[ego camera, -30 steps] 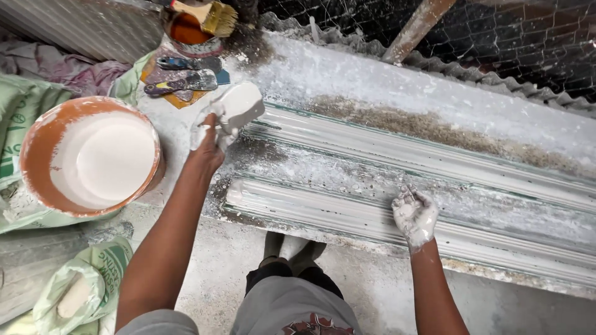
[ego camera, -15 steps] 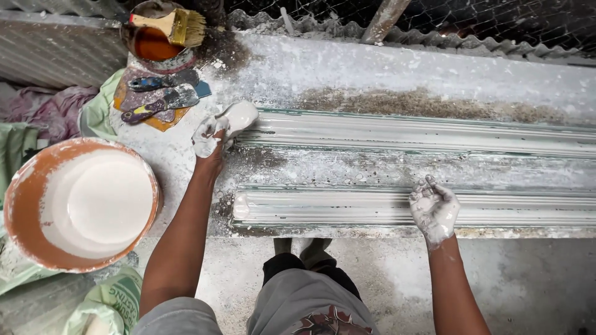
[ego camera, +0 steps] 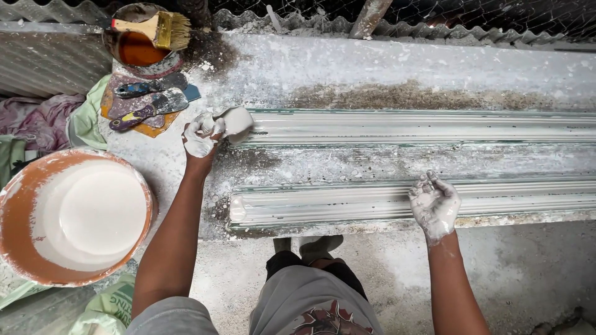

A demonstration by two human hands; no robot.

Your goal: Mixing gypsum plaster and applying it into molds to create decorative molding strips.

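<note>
At my far left sits the orange basin, round and wide, filled almost to its rim with smooth white plaster, its inner wall smeared white. Farther back, beyond it, stands a small round tin holding a dark orange-brown liquid, with a wooden-handled brush lying across its top. Just in front of the tin, two putty knives lie on a scrap of stained board.

My left hand, coated in white, is closed around a scoop loaded with wet plaster; the scoop rests at the left end of the far moulding, touching it. Between the two long strips runs a rough, speckled band of the work slab.

The near moulding lies parallel, close to the slab's front edge. My right hand rests on its top, fingers loosely spread and slightly curled, gripping nothing, only touching the wet white surface. It too is caked with plaster up to the wrist.
</note>
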